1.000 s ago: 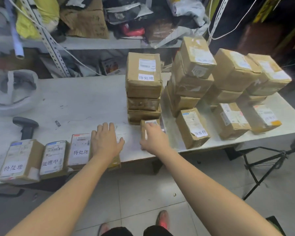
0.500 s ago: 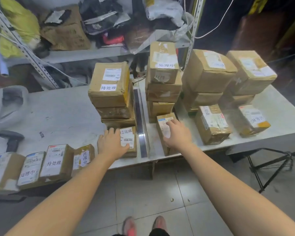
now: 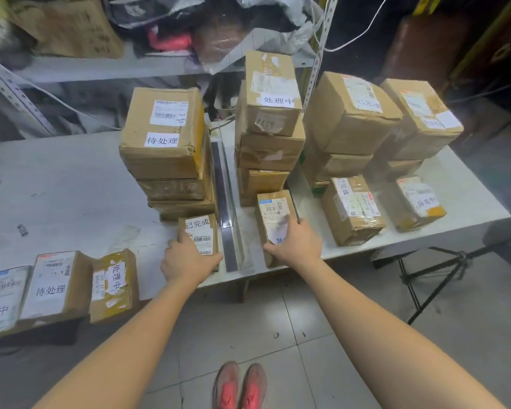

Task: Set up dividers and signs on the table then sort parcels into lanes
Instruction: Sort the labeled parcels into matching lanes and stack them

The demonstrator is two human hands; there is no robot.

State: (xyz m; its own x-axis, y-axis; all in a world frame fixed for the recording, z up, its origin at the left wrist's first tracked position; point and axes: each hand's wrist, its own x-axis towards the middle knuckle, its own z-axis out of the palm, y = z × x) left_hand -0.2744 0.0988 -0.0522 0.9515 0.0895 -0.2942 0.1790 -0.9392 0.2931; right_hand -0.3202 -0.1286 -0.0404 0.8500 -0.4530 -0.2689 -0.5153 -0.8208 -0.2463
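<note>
Tabletop (image 3: 71, 184): left grip (image 3: 189, 261), right grip (image 3: 295, 246) clasp separate parcels (image 3: 199, 228).

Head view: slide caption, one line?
Left hand grips the 已完成 parcel and right hand a second parcel, either side of the clear divider on the table.

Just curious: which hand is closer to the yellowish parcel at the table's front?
Left. The left hand sits just right of the yellowish parcel; the right hand is farther right, beyond the divider.
</note>
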